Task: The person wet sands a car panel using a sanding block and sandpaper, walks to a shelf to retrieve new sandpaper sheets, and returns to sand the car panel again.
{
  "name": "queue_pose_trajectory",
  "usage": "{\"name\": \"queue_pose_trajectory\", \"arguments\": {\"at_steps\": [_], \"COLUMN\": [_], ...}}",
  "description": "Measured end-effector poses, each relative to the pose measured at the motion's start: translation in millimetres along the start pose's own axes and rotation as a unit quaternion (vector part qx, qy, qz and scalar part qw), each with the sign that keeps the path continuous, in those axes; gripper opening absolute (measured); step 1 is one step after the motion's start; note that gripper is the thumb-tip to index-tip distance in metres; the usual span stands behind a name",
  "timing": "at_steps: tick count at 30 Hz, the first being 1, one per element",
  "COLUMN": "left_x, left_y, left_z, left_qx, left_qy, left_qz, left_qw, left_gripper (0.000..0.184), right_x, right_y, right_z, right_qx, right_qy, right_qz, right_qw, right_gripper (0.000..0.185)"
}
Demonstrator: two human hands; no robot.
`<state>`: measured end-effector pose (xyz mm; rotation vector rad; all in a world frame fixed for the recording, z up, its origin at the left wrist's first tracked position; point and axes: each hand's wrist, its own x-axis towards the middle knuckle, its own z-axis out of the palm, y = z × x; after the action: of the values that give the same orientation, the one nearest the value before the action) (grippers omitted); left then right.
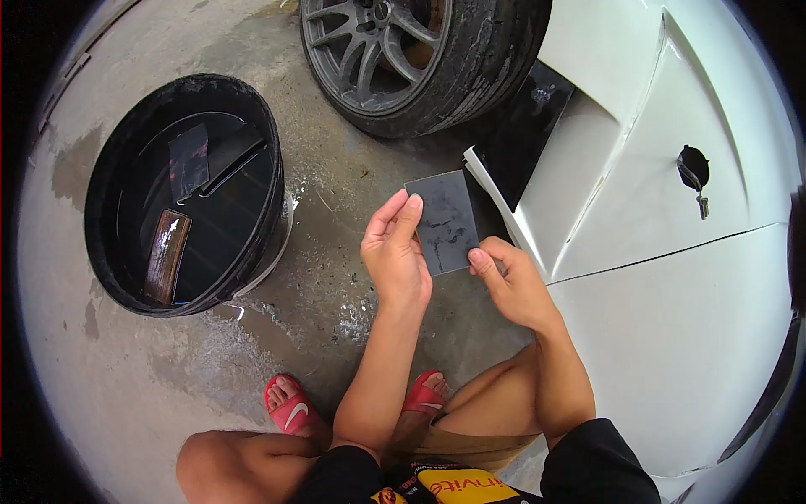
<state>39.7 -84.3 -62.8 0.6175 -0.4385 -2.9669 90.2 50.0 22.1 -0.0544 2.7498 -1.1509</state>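
A square grey sheet of sandpaper (442, 223), marked with dark, wet-looking streaks, is held up in front of me. My left hand (396, 239) pinches its left edge, the thumb resting on the near face. At the lower right corner my right hand (514, 281) grips it between thumb and fingers. The fingers behind the sheet are partly hidden. Just right of the sheet is the white car body panel (638, 328); neither hand visibly touches it.
On the left stands a black bucket (99, 244) of dark water, holding a brown block (168, 256) and dark sheet pieces (189, 162). A wheel (378, 63) is at the top. Keys (703, 204) hang from a hole in the panel. The concrete floor (319, 336) is wet in patches.
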Motion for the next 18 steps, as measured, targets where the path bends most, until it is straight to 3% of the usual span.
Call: {"name": "queue_pose_trajectory", "arguments": {"at_steps": [4, 8, 11, 14, 18], "left_x": [3.0, 17.7, 24.3, 32.0, 20.8], "left_y": [19.5, 47.4, 61.9, 56.7, 57.7], "left_z": [4.7, -12.9, -23.8, -37.4, -22.2], "left_qx": [0.02, 0.314, 0.36, 0.402, 0.299], "left_qy": [-0.095, -0.292, -0.325, -0.362, -0.309], "left_qz": [-0.025, -0.042, -0.141, -0.127, -0.139], "left_qw": [0.995, 0.902, 0.863, 0.831, 0.892], "left_gripper": [0.036, 0.036, 0.028, 0.021, 0.02], "right_x": [-1.1, -4.1, -2.5, -1.6, 0.6], "right_y": [-4.8, -2.0, 6.7, 6.7, 1.1], "right_z": [-14.6, -23.9, -25.4, -25.9, -26.2], "right_qx": [-0.018, -0.05, -0.044, -0.021, 0.019], "right_qy": [-0.034, -0.076, -0.063, -0.008, 0.058], "right_qz": [-0.062, -0.054, -0.049, -0.026, -0.008], "right_qw": [0.997, 0.994, 0.996, 0.999, 0.998], "right_gripper": [0.034, 0.032, 0.031, 0.031, 0.032]}}
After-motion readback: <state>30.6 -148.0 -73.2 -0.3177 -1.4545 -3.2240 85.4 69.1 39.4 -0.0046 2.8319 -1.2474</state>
